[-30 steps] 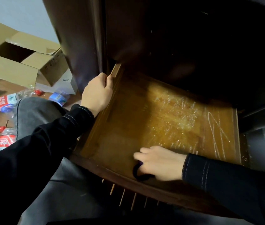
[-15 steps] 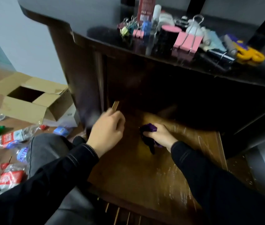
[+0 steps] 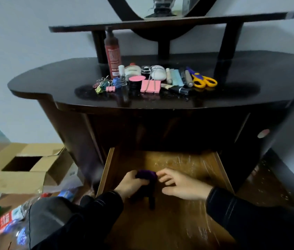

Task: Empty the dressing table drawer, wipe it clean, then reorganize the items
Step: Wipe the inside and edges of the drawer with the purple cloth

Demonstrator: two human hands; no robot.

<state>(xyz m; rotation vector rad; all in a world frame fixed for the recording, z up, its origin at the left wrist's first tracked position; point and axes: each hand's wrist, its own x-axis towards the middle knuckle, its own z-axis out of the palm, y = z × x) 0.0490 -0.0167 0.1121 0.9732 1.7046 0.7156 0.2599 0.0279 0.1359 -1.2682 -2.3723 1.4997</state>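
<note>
Head-height, close above drawer (image 3: 178,222), facing forward-down

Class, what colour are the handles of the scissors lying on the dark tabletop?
Yellow handles on the scissors, clearest in the head view.

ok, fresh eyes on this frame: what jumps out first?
The clutter on the tabletop: a tall bottle, pink clips and yellow scissors, in a row near its middle. Below, the drawer is pulled out, with the left hand gripping a purple cloth over its floor and the right hand open beside it.
</note>
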